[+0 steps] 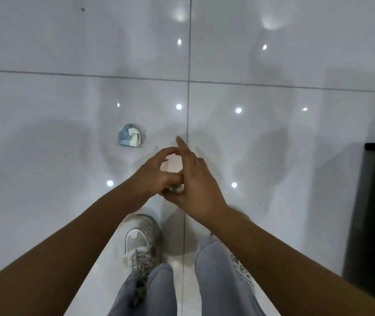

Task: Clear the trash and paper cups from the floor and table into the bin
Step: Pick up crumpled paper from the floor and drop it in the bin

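Both hands meet on one crumpled white paper wad [172, 164], held above the glossy white tiled floor [67, 190] just ahead of the worn grey lace-up sneaker [139, 238]: the left hand [156, 176] curls its fingers around it, while the right hand [195, 185] cups it from the side with its index finger pointing free. Best to pack that bundle tightly into one hand, I'd say, freeing the other for the crumpled blue-and-white paper scrap [129, 138] lying farther out to the left; no bin is in view
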